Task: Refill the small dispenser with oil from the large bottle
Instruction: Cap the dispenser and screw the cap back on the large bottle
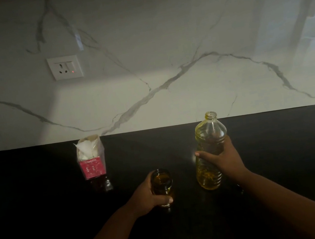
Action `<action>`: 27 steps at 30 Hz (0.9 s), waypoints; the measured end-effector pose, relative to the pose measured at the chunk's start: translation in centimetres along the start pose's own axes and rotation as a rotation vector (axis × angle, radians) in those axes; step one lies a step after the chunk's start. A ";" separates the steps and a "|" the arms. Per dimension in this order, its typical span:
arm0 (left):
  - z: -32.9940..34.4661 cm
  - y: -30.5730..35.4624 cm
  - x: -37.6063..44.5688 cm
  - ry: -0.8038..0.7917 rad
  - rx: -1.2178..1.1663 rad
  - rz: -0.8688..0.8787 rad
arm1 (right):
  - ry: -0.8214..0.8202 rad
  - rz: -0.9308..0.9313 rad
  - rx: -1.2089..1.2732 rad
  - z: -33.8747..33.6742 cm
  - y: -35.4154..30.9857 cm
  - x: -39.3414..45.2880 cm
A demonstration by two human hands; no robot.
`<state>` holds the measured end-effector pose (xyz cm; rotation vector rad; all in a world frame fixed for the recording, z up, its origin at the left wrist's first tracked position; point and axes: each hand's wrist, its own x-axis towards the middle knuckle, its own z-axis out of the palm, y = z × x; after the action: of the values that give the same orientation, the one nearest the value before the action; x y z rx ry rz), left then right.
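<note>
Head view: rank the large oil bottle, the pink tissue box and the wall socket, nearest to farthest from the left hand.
From the left hand, which grips the small dispenser:
1. Large oil bottle, just to its right, held by the right hand.
2. Pink tissue box, back left on the counter.
3. Wall socket, up on the marble wall.

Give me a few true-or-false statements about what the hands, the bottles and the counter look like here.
1. The large clear plastic oil bottle has no cap on. True.
2. The left hand holds the large bottle. False: it grips the small dark glass dispenser; the right hand holds the large bottle.
3. The large bottle is tipped over the dispenser, pouring. False: it stands about upright, apart from the dispenser.
4. A red and clear tissue pack stands on the black countertop. True.
5. The white wall socket has a plug in it. False: nothing is plugged in.
</note>
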<state>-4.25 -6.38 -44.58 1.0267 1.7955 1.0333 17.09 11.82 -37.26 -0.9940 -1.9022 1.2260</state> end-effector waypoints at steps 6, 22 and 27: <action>0.3 0.0 0.0 0.001 -0.019 0.004 | -0.056 -0.005 0.177 -1.9 -0.2 -1.3; 1.3 -0.9 0.9 0.077 -0.117 -0.020 | -0.228 0.300 -0.296 -10.8 6.0 -1.6; 2.6 0.2 0.9 0.102 -0.105 0.006 | -0.468 0.365 -0.474 -10.2 6.8 -1.3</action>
<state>-2.19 -4.82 -45.53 0.9303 1.7994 1.1896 27.89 16.89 -40.22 -1.4468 -2.5364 1.3228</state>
